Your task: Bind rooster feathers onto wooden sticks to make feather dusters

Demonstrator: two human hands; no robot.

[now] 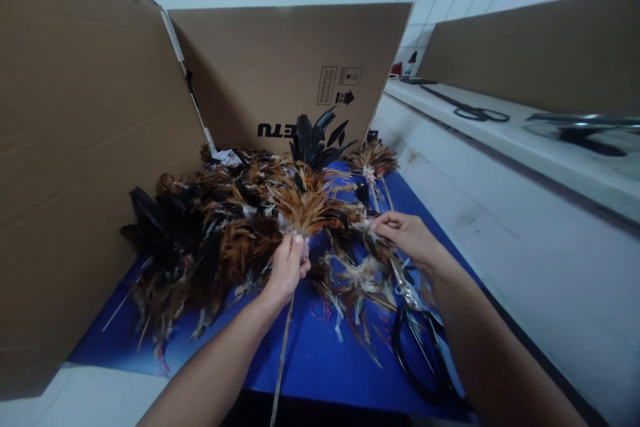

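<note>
My left hand (289, 267) is closed around the top of a thin stick (283, 363), just below a fan of brown feathers with black plumes behind it, a feather duster (305, 207). The stick runs down toward me past the table's front edge. To the right, my right hand (403, 232) has thumb and fingers pinched together at the edge of the loose feathers (367, 273); it seems to grip a pale-based feather tuft (369, 223). Black-handled scissors (417, 327) lie beside and under my right forearm, blades toward the feathers.
A large feather heap (200, 240) covers the left of the blue tabletop (310, 347). Cardboard panels (280, 67) wall the back and left. Two sticks with feather heads (373, 163) lie at the back right. On the white ledge (530, 140) rest more scissors (480, 112).
</note>
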